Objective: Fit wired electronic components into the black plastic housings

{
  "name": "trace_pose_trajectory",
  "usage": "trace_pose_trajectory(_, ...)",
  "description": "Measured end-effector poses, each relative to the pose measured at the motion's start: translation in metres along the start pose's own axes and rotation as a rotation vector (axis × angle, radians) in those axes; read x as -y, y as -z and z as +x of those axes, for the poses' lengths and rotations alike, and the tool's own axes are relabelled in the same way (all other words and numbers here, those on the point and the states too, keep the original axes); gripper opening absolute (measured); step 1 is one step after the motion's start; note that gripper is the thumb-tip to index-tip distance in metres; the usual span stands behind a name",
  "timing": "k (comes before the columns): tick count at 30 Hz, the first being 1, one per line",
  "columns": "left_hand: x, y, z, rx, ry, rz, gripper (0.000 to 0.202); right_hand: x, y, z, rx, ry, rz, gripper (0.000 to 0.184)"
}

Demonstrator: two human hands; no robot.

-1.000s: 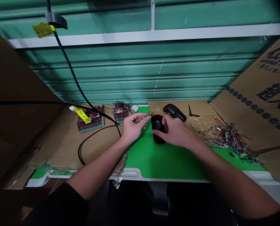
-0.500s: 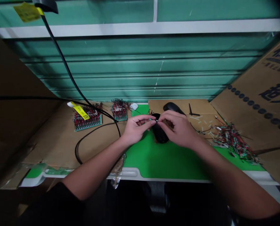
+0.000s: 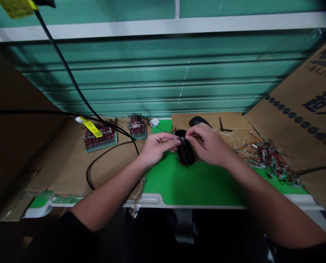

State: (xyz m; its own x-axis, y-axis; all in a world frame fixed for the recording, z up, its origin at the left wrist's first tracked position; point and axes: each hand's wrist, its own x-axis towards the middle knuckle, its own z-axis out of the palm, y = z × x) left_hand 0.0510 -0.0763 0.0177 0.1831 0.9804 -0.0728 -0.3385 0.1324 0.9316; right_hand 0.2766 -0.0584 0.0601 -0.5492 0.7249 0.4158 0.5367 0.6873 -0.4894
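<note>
Narrow pinch on a thin wire (image 3: 176, 138) in the left hand (image 3: 158, 148).
Right hand (image 3: 210, 144) narrow too, at three o'clock from a black block (image 3: 185, 152); hold unclear.

Two circuit boards (image 3: 99, 144) (image 3: 138, 132) bristling with red-and-black wired parts sit on brown cardboard (image 3: 56, 168), a black cable (image 3: 66, 75) with a yellow tag (image 3: 91, 128) lying across the left one. Right of the green mat (image 3: 201, 186) lies a tangled heap of wired pieces (image 3: 272, 160), near a black handled tool (image 3: 198, 121) and a small black pointed piece (image 3: 222, 126). Behind everything runs a teal roller shutter (image 3: 163, 84), with a cardboard panel (image 3: 296, 87) printed in black characters leaning at right
</note>
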Motion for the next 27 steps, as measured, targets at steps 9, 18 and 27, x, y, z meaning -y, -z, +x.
trace_pose_trajectory(9, 0.0, 0.0, -0.003, 0.077, 0.115, 0.008, 0.04, 0.005, -0.003, 0.003, -0.081, 0.025, -0.048, 0.011)
trace_pose_trajectory(18, 0.001, -0.001, 0.005, -0.147, 0.085, -0.143, 0.044, 0.026, -0.017, -0.007, 0.054, -0.09, 0.0, 0.008)
trace_pose_trajectory(27, -0.003, 0.007, 0.003, -0.019, 0.068, -0.051, 0.038, 0.005, 0.0, -0.001, 0.052, -0.06, 0.054, 0.01)
